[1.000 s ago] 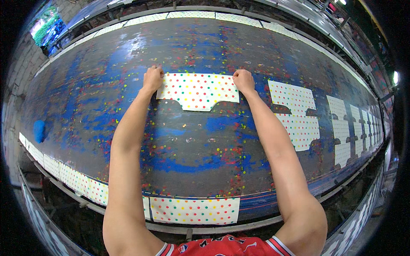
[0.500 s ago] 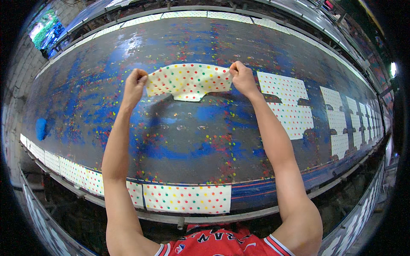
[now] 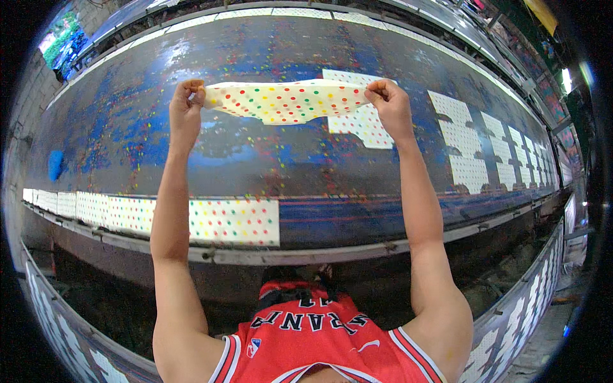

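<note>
A cream fabric piece (image 3: 287,105) with red, green and yellow dots is stretched between my two hands above a long dark table (image 3: 236,172). My left hand (image 3: 188,107) pinches its left end, and my right hand (image 3: 391,110) pinches the right end. Its upper edge is taut, while the lower edge dips to a short tab in the middle. Behind its right half, partly hidden by it and by my right hand, a dotted cut piece (image 3: 361,126) lies flat on the table.
More dotted cut pieces (image 3: 456,137) lie in rows toward the right end. Dotted strips (image 3: 236,222) line the near edge, along a metal rail (image 3: 306,256). A blue object (image 3: 56,165) rests at the far left. Blue, red and yellow paint stains mark the tabletop.
Both hands, still holding the fabric piece, have shifted rightward along the table, and the piece now overlaps a flat one in view. Its curved upper edge has been pulled straighter. My view has moved too.
</note>
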Available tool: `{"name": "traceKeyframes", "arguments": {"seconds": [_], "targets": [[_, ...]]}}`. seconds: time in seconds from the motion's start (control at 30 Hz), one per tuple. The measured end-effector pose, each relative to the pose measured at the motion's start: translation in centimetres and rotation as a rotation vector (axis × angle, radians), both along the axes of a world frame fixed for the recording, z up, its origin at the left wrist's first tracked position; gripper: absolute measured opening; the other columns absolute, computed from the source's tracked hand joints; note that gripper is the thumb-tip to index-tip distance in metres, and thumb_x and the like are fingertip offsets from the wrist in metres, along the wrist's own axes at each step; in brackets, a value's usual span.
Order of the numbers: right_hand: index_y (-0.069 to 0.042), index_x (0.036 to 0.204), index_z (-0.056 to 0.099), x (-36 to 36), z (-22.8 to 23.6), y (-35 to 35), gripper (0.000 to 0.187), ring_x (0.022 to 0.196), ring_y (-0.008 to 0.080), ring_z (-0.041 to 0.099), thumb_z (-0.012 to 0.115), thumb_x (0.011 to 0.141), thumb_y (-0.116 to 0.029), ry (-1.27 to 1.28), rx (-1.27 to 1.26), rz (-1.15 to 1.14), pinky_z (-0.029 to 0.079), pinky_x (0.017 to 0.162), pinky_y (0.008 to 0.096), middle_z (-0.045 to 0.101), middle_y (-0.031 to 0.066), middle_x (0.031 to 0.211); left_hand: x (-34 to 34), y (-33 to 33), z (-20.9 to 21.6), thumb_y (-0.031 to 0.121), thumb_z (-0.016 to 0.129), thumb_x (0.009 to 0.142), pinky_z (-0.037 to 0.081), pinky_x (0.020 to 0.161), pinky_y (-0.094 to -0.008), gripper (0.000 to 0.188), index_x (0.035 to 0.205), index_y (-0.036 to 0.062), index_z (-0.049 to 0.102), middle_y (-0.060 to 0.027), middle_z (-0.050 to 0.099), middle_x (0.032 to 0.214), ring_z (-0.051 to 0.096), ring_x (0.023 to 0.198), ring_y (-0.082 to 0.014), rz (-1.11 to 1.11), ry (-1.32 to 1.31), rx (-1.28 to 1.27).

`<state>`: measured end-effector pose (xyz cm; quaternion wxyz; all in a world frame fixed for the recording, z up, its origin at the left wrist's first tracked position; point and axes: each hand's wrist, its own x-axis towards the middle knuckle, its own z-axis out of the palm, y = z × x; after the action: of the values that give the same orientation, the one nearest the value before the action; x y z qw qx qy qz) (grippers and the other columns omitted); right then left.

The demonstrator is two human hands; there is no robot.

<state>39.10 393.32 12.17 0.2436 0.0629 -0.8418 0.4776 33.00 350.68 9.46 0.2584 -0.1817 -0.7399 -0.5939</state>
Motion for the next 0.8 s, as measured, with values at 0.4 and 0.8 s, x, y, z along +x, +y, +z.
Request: {"name": "traceKeyframes", "arguments": {"seconds": [0.4, 0.8], "targets": [[-0.001, 0.112, 0.06, 22.0, -11.1, 8.5, 0.021, 0.082, 0.0116, 0.058, 0.065, 0.092, -0.001, -0.312, -0.154, 0.074, 0.049, 0.074, 0.0292, 0.063, 0.0045, 0.091, 21.0, 9.3, -12.3, 0.0, 0.055, 0.098, 0.049, 0.082, -0.0287, 0.02, 0.119, 0.0022, 0.055, -0.0072, 0.061, 0.102, 0.058, 0.093, -0.0139, 0.016, -0.332, -0.169], [-0.002, 0.123, 0.053, 22.7, -13.5, 9.3, 0.027, 0.084, 0.0122, 0.057, 0.058, 0.097, -0.004, -0.238, -0.29, -0.001, 0.048, 0.077, 0.0283, 0.058, 0.0048, 0.095, 22.2, 11.4, -11.1, 0.002, 0.053, 0.1, 0.047, 0.088, -0.0304, 0.018, 0.117, 0.0006, 0.054, -0.0096, 0.061, 0.103, 0.058, 0.097, -0.0179, 0.105, -0.287, -0.178]]}}
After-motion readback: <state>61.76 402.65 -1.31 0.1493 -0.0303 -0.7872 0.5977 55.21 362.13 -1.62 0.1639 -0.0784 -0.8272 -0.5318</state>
